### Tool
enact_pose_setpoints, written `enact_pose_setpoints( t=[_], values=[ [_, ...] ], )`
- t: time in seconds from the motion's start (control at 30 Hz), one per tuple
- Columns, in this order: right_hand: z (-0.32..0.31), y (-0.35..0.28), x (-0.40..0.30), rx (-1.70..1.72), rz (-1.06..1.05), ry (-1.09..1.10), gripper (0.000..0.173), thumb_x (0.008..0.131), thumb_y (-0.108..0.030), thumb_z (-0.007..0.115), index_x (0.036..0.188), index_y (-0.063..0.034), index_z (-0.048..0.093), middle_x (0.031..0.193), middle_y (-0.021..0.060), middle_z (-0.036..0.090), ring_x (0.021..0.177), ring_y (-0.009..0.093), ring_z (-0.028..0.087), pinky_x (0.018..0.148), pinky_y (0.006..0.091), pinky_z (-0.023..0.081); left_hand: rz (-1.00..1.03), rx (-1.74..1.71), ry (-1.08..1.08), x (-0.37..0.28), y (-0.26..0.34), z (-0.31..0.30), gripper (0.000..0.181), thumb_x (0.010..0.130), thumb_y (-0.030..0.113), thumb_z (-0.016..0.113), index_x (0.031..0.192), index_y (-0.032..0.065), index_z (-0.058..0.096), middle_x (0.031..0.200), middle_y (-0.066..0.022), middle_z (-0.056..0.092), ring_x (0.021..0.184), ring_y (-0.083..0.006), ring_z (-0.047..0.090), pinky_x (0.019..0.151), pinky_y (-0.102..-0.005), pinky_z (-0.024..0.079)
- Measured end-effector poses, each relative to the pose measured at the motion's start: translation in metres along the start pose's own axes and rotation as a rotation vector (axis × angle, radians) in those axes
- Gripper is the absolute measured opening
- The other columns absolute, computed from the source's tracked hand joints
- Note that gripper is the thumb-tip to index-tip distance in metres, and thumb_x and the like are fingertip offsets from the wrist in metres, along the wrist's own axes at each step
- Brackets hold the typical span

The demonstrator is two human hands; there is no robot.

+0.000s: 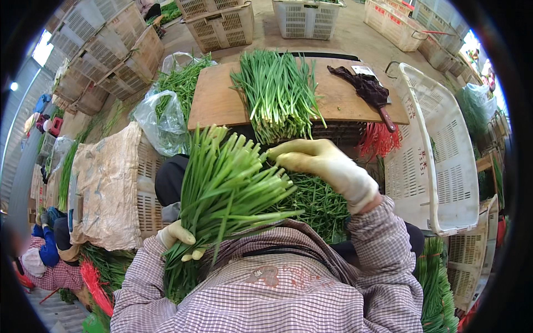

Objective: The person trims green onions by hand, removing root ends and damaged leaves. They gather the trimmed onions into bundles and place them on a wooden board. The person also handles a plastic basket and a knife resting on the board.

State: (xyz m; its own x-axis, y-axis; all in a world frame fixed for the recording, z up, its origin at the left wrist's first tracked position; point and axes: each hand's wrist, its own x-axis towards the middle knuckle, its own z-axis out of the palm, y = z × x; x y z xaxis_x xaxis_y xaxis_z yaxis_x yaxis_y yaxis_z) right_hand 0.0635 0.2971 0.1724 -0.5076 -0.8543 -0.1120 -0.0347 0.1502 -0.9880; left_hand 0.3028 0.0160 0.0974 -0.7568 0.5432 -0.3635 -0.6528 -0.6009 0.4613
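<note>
A thick bunch of green garlic chives (233, 179) is held in my gloved left hand (181, 241), its pale cut ends pointing up and away from me. My right hand (329, 164), in a pale stained glove, is beside the stem ends with fingertips close together; whether a stem is between them I cannot tell. Beyond, a pile of chives (279, 91) lies on a wooden board (216, 98), stem ends towards me. A knife handle (387, 118) sticks out from a dark cloth (362, 85) on the board's right side. Red ties (379, 139) hang below its near edge.
Loose green trimmings (312, 204) lie below the board. A white plastic crate (433, 224) leans at right; a sack-covered crate (106, 187) is at left, near a clear bag of greens (164, 120). Stacked crates (108, 50) stand behind. A person (50, 258) sits at far left.
</note>
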Motion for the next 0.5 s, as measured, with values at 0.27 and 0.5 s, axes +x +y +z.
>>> enact_pose_setpoints(
  t=[0.27, 0.5],
  values=[
    [0.042, 0.018, 0.032, 0.404, 0.295, 0.031, 0.026, 0.079, -0.017, 0.066, 0.096, 0.002, 0.068, 0.084, 0.0098, 0.067, 0.073, 0.015, 0.062, 0.066, 0.0272, 0.052, 0.068, 0.012, 0.046, -0.003, -0.001, 0.007, 0.054, 0.076, 0.005, 0.06, 0.124, -0.0085, 0.042, 0.076, -0.0248, 0.062, 0.046, -0.023, 0.058, 0.036, -0.0269, 0.049],
    [-0.019, 0.054, -0.02, 0.669, -0.247, 0.286, 0.029, 0.091, -0.021, 0.047, 0.095, 0.0002, 0.066, 0.105, 0.015, 0.066, 0.098, 0.024, 0.063, 0.094, 0.037, 0.047, 0.277, -0.184, -0.167, 0.007, -0.016, -0.004, 0.049, 0.08, 0.013, 0.056, 0.122, -0.0092, 0.043, 0.075, -0.0198, 0.063, 0.044, -0.0166, 0.056, 0.034, -0.0257, 0.044]
  ],
)
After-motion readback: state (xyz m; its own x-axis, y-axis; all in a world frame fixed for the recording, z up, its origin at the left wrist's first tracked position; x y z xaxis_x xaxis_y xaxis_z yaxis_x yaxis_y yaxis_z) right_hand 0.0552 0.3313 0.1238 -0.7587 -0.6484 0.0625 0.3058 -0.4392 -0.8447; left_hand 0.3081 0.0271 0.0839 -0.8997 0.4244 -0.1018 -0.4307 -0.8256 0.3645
